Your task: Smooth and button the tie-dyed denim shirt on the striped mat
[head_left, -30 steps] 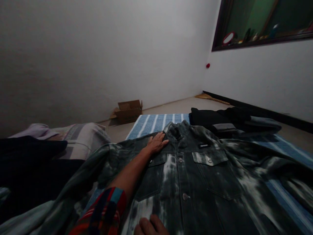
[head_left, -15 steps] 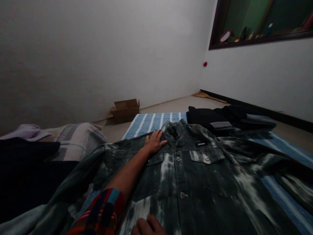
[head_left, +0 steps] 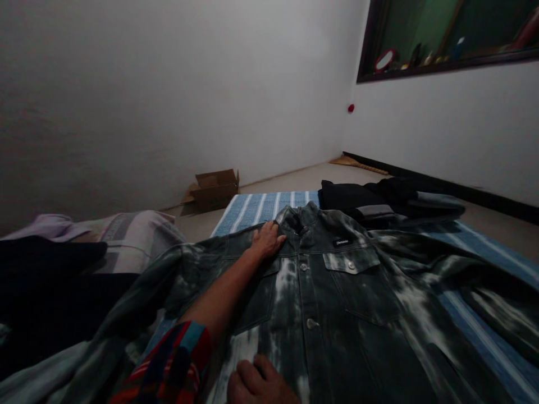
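Note:
A dark green-grey denim jacket with whitish tie-dye patches lies front up, buttoned, sleeves spread to both sides. My left hand rests palm down on it beside the collar, fingers stretched out and thumb to the right. My left forearm crosses the jacket's chest pocket on that side. Low in the view, my right hand is on the lower front of the jacket with its fingers curled in. Whether it pinches the cloth is hidden.
Under the jacket is a blue-and-white striped cloth. Folded black clothes lie at its far right. Dark garments and a pale blanket are at left. A cardboard box and a broom lie on the floor by the walls.
My right hand has come a little further up into view over the jacket. My left hand stays at the collar, its fingers slightly shifted. The view has turned slightly right.

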`<state>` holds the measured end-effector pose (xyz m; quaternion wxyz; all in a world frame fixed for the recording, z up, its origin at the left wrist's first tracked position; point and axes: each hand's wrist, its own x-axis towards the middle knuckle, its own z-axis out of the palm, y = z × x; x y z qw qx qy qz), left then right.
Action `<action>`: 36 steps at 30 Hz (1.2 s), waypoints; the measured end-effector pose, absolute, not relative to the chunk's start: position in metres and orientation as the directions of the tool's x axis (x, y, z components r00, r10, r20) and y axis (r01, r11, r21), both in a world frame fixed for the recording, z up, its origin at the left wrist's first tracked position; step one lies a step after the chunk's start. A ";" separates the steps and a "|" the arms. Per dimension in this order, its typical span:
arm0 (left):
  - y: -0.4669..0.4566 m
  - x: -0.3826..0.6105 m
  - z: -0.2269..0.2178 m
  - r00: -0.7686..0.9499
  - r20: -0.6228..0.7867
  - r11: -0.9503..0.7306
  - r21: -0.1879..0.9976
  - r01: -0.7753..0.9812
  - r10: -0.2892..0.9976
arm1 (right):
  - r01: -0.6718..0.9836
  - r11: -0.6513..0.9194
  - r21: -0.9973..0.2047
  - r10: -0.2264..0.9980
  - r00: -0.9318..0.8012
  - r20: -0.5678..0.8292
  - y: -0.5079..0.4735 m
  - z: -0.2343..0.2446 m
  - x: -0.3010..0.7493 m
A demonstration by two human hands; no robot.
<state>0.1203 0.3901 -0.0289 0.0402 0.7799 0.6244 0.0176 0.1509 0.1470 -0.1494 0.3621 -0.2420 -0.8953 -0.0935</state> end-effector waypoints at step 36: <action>0.331 0.152 -0.052 0.387 0.079 -0.394 0.246 0.886 0.919 | 0.528 0.846 -0.067 0.417 -0.579 0.701 0.134 -0.119 0.167</action>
